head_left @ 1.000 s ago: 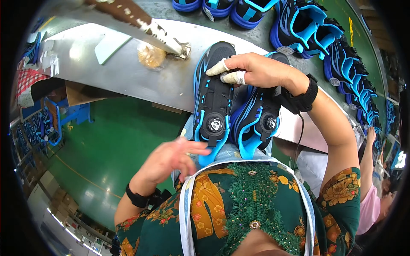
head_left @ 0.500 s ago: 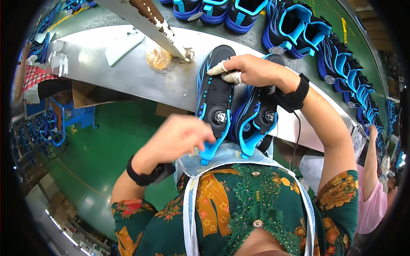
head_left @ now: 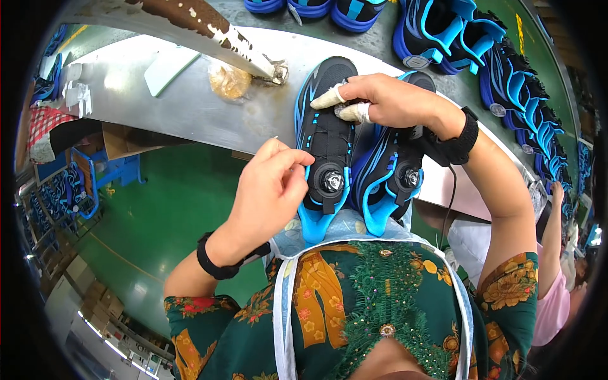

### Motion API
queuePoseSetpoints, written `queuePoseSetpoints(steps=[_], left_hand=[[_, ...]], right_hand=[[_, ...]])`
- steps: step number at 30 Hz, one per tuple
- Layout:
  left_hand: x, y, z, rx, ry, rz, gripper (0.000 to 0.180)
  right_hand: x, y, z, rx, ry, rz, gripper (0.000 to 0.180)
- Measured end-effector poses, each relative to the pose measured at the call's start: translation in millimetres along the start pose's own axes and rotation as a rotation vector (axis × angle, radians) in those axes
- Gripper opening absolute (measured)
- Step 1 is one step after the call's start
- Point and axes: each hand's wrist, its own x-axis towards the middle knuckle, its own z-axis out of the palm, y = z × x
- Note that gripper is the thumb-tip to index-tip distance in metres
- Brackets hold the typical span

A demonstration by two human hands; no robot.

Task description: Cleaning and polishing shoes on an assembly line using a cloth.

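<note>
A black-and-blue sneaker [head_left: 329, 136] with a round dial on its tongue lies on the metal bench, toe pointing away and heel against my apron. A matching second sneaker [head_left: 408, 149] sits just to its right. My right hand [head_left: 392, 101], with pale covers on thumb and index finger, presses its fingertips together on the first sneaker's upper near the toe. My left hand [head_left: 269, 190] is curled at that sneaker's left edge, beside the dial. Its index fingertip meets the edge; whatever the fingers may pinch is too small to make out.
A worn metal post [head_left: 244, 54] rises from the bench [head_left: 164, 117], with a yellowish lump [head_left: 229, 81] at its foot. A pale flat board [head_left: 170, 69] lies farther left. Several sneakers [head_left: 437, 31] line the far side and right. Another person's arm [head_left: 554, 234] shows at right.
My left hand, blurred before, has risen from near the heel to the sneaker's left edge, its fingers curling in. My right hand stays on the upper near the toe.
</note>
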Motion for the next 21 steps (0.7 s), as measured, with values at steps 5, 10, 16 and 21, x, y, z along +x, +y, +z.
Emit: queuePoseSetpoints(steps=[5, 10, 16, 21], left_hand=[[-2, 3, 11, -0.03, 0.059, -0.04, 0.021], [-2, 4, 8, 0.007, 0.02, -0.018, 0.021], [6, 5, 8, -0.161, -0.079, -0.109, 0.006], [11, 0, 18, -0.248, -0.099, -0.165, 0.015]], right_hand=[[-5, -4, 0, 0.143, -0.001, 0.094, 0.037], [-22, -7, -2, 0.188, 0.058, 0.015, 0.035], [-16, -9, 1, 0.145, 0.1, -0.019, 0.036], [-7, -12, 5, 0.095, 0.124, 0.063, 0.036]])
